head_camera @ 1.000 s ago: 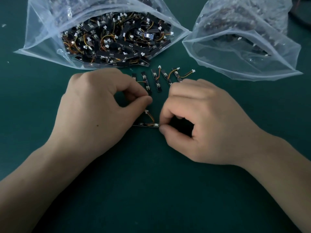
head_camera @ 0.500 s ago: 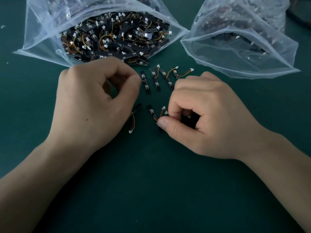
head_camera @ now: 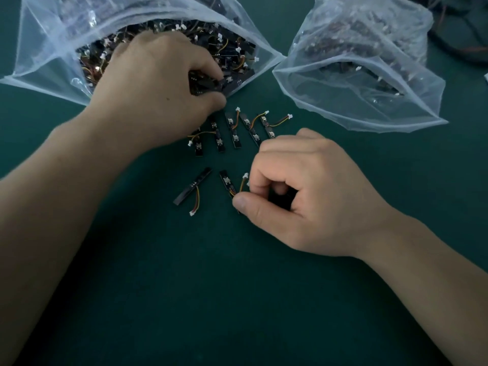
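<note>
My left hand [head_camera: 155, 85] reaches into the mouth of the left plastic bag [head_camera: 47, 51], fingers curled round a black circuit strip [head_camera: 208, 84] from the heap inside. My right hand [head_camera: 303, 196] rests on the green mat and pinches the near end of a small black strip with a yellow-orange wire [head_camera: 228, 182]. Another strip [head_camera: 192, 186] with a white plug on its wire lies loose just left of it. A row of several similar strips [head_camera: 235, 130] lies side by side between the two hands.
A second clear plastic bag [head_camera: 364, 83] holding more dark parts lies at the upper right, mouth facing me. Dark cables [head_camera: 459, 35] sit at the far right edge. The dark green mat [head_camera: 211, 286] covers the whole surface.
My left hand let go of its strip, which now lies on the mat, and moved up into the left bag. My right hand stayed in place on its strip.
</note>
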The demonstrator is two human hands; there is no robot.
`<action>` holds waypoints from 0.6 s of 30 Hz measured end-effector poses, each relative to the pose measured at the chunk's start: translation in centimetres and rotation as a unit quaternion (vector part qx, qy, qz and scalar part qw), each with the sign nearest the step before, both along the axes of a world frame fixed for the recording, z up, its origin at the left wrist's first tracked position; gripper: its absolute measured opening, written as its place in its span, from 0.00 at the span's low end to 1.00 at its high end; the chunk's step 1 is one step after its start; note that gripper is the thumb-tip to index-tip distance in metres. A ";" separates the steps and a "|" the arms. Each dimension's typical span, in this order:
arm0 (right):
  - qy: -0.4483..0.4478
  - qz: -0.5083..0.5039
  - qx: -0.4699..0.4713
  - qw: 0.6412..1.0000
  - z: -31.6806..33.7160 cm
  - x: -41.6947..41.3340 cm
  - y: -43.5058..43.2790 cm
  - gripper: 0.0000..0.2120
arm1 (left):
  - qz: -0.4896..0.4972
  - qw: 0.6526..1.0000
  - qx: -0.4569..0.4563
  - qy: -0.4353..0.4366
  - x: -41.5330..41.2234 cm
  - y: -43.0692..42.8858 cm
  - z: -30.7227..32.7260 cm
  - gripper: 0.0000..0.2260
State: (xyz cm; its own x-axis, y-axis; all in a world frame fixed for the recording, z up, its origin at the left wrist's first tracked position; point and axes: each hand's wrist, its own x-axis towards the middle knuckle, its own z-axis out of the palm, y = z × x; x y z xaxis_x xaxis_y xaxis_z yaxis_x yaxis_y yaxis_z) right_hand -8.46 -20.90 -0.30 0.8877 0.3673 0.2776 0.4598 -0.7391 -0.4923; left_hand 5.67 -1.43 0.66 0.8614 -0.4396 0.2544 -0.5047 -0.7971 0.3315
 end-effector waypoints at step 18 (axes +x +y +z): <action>-0.005 0.003 -0.009 1.000 -0.4 0.1 0.0 0.16 | 0.109 0.978 -0.103 -0.145 0.6 0.6 -0.5 0.11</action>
